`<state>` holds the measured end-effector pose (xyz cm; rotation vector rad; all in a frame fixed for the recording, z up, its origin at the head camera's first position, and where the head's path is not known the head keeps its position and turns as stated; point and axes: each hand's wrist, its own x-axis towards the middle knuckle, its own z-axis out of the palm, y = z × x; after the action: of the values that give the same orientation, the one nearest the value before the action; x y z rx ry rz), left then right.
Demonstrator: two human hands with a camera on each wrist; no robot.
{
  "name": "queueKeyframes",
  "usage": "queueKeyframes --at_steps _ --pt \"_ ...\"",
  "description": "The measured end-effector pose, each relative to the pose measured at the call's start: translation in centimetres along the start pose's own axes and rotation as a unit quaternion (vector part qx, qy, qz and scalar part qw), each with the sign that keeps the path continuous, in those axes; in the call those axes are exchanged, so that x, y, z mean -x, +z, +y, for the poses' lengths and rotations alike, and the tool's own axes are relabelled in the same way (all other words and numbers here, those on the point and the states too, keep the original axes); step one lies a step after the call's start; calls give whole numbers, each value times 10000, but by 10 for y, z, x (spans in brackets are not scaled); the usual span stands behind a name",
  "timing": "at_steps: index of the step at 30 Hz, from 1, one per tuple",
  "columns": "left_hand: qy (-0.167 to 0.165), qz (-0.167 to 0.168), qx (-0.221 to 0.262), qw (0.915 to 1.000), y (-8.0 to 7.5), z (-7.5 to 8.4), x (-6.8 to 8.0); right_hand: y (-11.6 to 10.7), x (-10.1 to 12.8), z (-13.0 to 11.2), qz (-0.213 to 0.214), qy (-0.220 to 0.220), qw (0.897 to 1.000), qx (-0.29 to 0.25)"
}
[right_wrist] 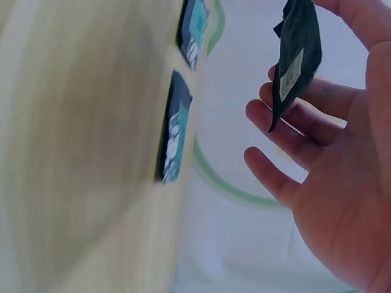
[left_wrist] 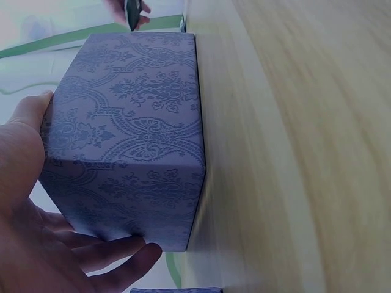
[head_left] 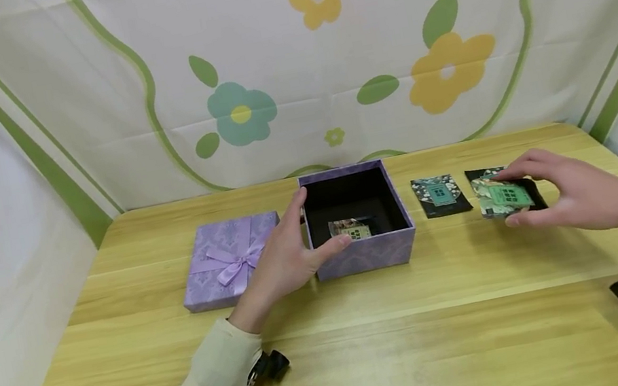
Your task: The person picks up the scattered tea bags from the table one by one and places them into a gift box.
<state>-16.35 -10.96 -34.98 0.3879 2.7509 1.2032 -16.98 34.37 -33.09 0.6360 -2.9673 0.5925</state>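
Right hand [head_left: 569,192] pinches packet [head_left: 505,198] just off bench [head_left: 373,347], well right of box [head_left: 365,255]. Left hand [head_left: 285,256] relaxed, fingers straight, touching box's left wall. Box open, one packet inside. Held packet lies box-ward, left of right hand; spare packet [head_left: 440,195] between.

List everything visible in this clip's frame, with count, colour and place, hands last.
open box: one, purple patterned outside, black inside, table centre.
box lid: one, purple with ribbon bow, left of the box.
packets on table: two, black with teal print, right of the box.
packet in box: one, greenish print, on the box floor.
held packet: one, black with green print, over the far-right packet.
table: one, light wood.
backdrop: one, white with flowers.
left hand: against the box's left side.
right hand: holds the packet.
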Motion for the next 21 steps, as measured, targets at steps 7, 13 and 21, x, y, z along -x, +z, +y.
queueKeyframes --at_steps 7,13,21 --pt "-23 23 -31 10000 0 0 0 -6 -22 -22 -33 -211 9996 -184" --pt "-30 40 -53 10000 -1 0 0 -9 -41 -41 -35 -486 9986 -208" --pt "-51 -26 -46 10000 -1 1 0 -7 -59 -62 -336 -603 9974 -209"
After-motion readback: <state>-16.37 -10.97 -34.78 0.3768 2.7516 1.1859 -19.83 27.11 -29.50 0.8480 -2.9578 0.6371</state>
